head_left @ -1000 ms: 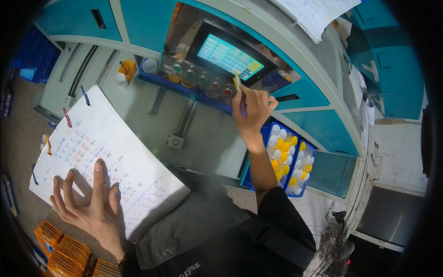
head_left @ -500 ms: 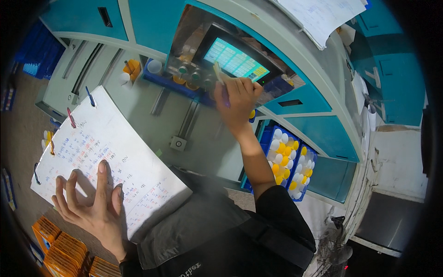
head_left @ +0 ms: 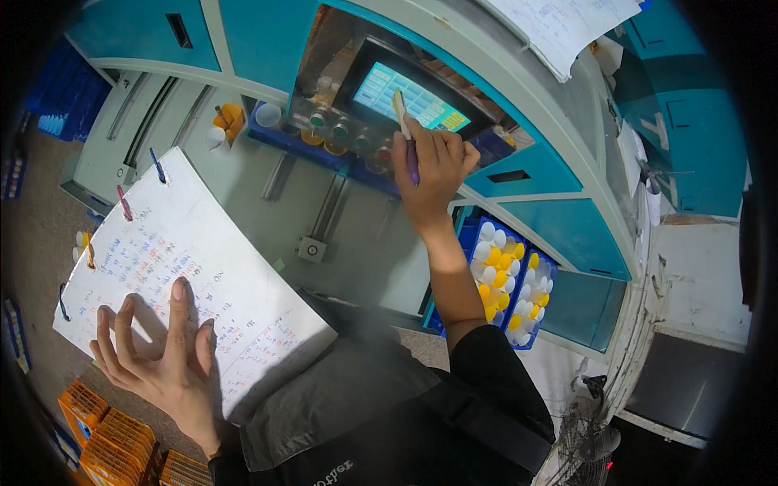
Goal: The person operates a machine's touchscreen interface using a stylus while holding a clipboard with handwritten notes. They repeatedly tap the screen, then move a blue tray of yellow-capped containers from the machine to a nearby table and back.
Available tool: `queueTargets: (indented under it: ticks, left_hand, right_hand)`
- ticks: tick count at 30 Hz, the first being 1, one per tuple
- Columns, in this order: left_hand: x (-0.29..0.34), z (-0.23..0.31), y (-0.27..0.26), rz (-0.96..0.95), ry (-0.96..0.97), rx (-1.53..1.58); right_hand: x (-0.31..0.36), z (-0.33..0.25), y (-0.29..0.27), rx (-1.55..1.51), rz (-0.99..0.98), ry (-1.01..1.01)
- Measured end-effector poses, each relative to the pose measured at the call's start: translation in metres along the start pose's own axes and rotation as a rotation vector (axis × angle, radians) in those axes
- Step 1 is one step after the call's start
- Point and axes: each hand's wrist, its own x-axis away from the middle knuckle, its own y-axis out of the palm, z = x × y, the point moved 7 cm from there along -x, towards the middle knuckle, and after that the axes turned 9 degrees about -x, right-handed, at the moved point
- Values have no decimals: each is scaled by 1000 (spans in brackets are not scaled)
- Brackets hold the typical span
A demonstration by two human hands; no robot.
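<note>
My left hand (head_left: 162, 356) lies with its fingers spread on a thick stack of white pages (head_left: 194, 267), which rests against my front. Handwriting in blue and red covers the top sheet, and coloured rings bind one edge. My right hand (head_left: 438, 166) grips a pen (head_left: 412, 162) with a purple part and a pale upper part. One pale end of the pen is at the lit touchscreen (head_left: 409, 95); whether it touches the glass I cannot tell. The screen sits in a dark panel, and a row of round buttons (head_left: 340, 130) runs below it.
Teal and grey machine casing (head_left: 267, 40) arches over a flat bed with rails (head_left: 328, 206). Blue crates (head_left: 531, 324) of white and yellow cylinders stand right of my forearm. Orange crates (head_left: 117, 441) sit lower left. At lower right is a fan (head_left: 585, 433); more papers (head_left: 559, 28) hang above.
My right hand has shifted slightly right, and the pen's pale end has moved from the screen's lower left edge up over its middle. My left hand stays on the pages.
</note>
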Motion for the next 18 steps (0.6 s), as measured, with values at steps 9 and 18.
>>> queueTargets:
  ticks: [9,18]
  left_hand:
    - [3,-1,3,5,2,-5]
    - [1,-1,1,6,-2,12]
  right_hand:
    - [12,8,-6,-25,-34,71]
    - [11,4,-7,-12,5,10]
